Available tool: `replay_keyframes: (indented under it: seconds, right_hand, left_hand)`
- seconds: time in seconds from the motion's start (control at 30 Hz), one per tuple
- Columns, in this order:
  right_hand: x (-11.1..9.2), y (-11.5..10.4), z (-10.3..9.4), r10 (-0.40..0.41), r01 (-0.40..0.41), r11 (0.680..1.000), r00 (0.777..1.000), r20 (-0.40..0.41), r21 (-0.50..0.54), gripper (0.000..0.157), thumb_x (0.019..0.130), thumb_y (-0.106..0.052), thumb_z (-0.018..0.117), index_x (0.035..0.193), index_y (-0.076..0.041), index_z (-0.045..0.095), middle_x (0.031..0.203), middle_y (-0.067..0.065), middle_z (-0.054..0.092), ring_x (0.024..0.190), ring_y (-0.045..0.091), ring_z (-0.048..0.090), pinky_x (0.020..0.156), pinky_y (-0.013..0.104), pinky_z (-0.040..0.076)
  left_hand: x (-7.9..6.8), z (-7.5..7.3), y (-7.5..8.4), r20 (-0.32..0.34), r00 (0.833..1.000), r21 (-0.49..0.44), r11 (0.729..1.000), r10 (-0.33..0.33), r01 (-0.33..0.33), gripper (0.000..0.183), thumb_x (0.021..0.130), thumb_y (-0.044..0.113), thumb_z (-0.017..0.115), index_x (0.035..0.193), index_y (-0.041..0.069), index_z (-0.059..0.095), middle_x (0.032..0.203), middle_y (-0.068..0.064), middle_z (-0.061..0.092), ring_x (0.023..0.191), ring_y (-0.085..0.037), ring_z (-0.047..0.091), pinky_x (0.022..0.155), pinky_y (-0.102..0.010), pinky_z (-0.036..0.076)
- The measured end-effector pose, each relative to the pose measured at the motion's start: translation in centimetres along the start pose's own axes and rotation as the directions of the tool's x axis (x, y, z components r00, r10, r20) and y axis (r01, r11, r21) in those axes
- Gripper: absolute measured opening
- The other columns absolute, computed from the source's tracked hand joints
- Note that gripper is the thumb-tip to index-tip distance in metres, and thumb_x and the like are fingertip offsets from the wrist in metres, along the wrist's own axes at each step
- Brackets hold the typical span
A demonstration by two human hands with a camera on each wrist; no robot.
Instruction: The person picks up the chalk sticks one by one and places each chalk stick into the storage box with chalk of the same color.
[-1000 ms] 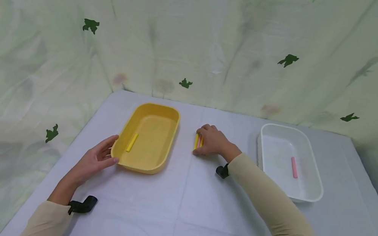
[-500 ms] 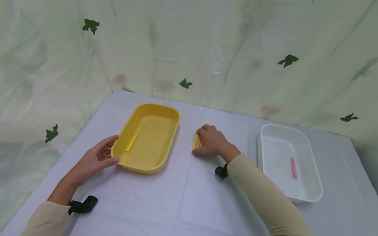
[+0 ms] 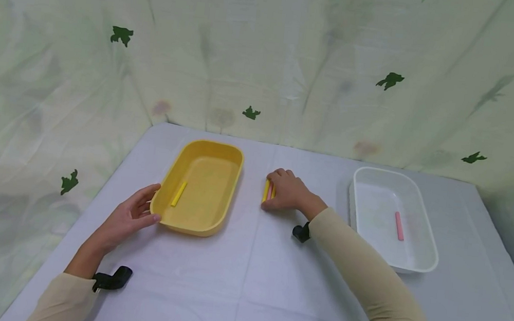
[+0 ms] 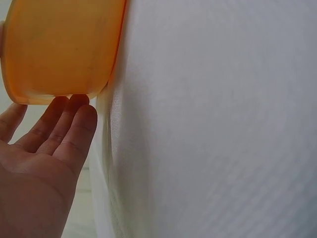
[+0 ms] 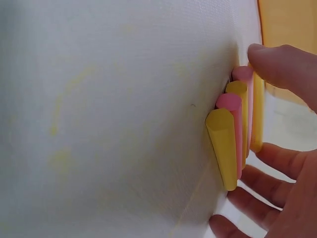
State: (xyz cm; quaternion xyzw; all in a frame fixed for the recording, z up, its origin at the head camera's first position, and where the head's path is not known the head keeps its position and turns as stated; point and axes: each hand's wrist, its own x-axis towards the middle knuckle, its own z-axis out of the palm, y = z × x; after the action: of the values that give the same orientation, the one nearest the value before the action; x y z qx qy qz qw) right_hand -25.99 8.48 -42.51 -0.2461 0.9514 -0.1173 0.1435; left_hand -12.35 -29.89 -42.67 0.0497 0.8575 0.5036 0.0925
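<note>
My left hand [image 3: 128, 218] rests at the near left corner of the yellow tray [image 3: 221, 219], fingers along its outer wall and thumb on the near side. Extended fingers meet the tray wall [image 4: 64, 54] in the left wrist view. Inside lies one yellow chalk stick [image 3: 179, 193]. My right hand [image 3: 288, 192] reaches over a side-by-side row of several yellow and pink chalk sticks on the table. In the right wrist view, the thumb and index finger span the two ends of the yellow chalk stick [image 5: 257, 111] nearest the tray. A pink stick [image 5: 229, 101] stands among the others.
To the right, a white tray [image 3: 430, 262] holds one pink chalk stick [image 3: 399, 226]. A white cloth [image 3: 207, 290] covers the table, with faint yellow marks [image 5: 60, 161] near the row. A leaf-patterned curtain [image 3: 295, 55] hangs behind the table.
Both hands stay nearly still, left at the tray corner and right over the row of chalk sticks. Only the head view has shifted slightly.
</note>
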Motion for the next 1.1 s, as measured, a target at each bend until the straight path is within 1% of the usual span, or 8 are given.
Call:
replay_keyframes:
  seconds: [0.07,0.17,0.3,0.43,0.57,0.73,0.93,1.1]
  right_hand:
    - [0.1,0.1,-0.1,-0.006,0.006,1.0,1.0,-0.001,0.028,0.077,0.081,-0.047,0.072,0.142,-0.007,0.047,0.144,0.012,0.05,0.124,0.028,0.047,0.101,0.043,0.047]
    - [0.2,0.1,-0.3,-0.03,0.03,0.995,1.0,-0.011,0.09,0.078,0.081,-0.041,0.072,0.144,-0.004,0.045,0.143,0.012,0.051,0.126,0.028,0.046,0.106,0.041,0.045]
    - [0.1,0.0,-0.6,-0.055,0.062,0.979,0.998,-0.042,0.193,0.079,0.082,-0.034,0.076,0.146,-0.002,0.042,0.143,0.013,0.051,0.129,0.028,0.046,0.112,0.041,0.041]
    - [-0.2,-0.1,-0.8,-0.064,0.082,0.96,0.995,-0.075,0.267,0.08,0.082,-0.03,0.078,0.147,-0.002,0.041,0.141,0.013,0.052,0.13,0.029,0.048,0.113,0.043,0.042]
    - [-0.8,-0.2,-1.1,-0.093,0.123,0.943,0.989,-0.111,0.31,0.08,0.081,-0.028,0.079,0.146,-0.001,0.041,0.141,0.015,0.053,0.13,0.031,0.05,0.111,0.045,0.043]
    - [-1.8,-0.3,-1.8,-0.144,0.197,0.922,0.974,-0.177,0.334,0.079,0.081,-0.027,0.079,0.145,0.0,0.043,0.138,0.014,0.055,0.129,0.032,0.053,0.109,0.045,0.045]
    - [-2.9,-1.1,-3.1,-0.183,0.242,0.906,0.964,-0.193,0.348,0.079,0.081,-0.028,0.08,0.146,-0.002,0.043,0.137,0.013,0.055,0.129,0.034,0.052,0.107,0.046,0.046]
    - [-3.5,-2.3,-4.3,-0.221,0.285,0.884,0.953,-0.206,0.37,0.08,0.081,-0.03,0.081,0.147,-0.005,0.042,0.14,0.01,0.054,0.129,0.031,0.052,0.105,0.045,0.048]
  left_hand:
    - [0.0,0.0,-0.1,0.001,1.0,-0.007,1.0,0.005,-0.005,0.077,0.095,0.02,0.066,0.157,0.009,0.022,0.159,-0.024,0.03,0.125,0.003,0.046,0.089,-0.002,0.043]
    - [-0.1,0.0,0.0,0.002,1.0,-0.016,1.0,0.009,-0.009,0.077,0.095,0.018,0.066,0.157,0.009,0.022,0.158,-0.024,0.031,0.123,0.005,0.045,0.089,-0.002,0.043]
    - [-0.2,-0.1,0.1,0.002,1.0,-0.019,1.0,0.007,-0.007,0.077,0.095,0.017,0.066,0.158,0.01,0.022,0.158,-0.024,0.032,0.131,-0.016,0.047,0.089,-0.002,0.044]
    - [-0.1,-0.1,0.1,0.002,1.0,-0.007,1.0,-0.001,0.001,0.078,0.095,0.02,0.067,0.158,0.01,0.022,0.158,-0.024,0.032,0.133,-0.024,0.046,0.089,-0.002,0.044]
    - [0.1,-0.1,-0.1,0.002,1.0,0.007,1.0,-0.008,0.008,0.078,0.095,0.021,0.067,0.157,0.011,0.022,0.158,-0.023,0.032,0.132,-0.022,0.047,0.089,-0.002,0.043]
    - [0.2,-0.2,0.0,0.003,1.0,0.019,1.0,-0.015,0.015,0.078,0.095,0.023,0.067,0.158,0.012,0.022,0.159,-0.023,0.031,0.138,-0.041,0.04,0.088,-0.001,0.041]
    - [0.3,-0.2,0.1,0.004,1.0,0.008,1.0,-0.028,0.028,0.079,0.094,0.022,0.068,0.158,0.012,0.021,0.158,-0.025,0.031,0.138,-0.043,0.04,0.087,-0.002,0.043]
    - [0.2,-0.1,-0.2,0.0,0.999,-0.007,0.999,-0.037,0.037,0.079,0.094,0.022,0.068,0.158,0.014,0.022,0.159,-0.022,0.031,0.136,-0.034,0.043,0.088,-0.002,0.044]
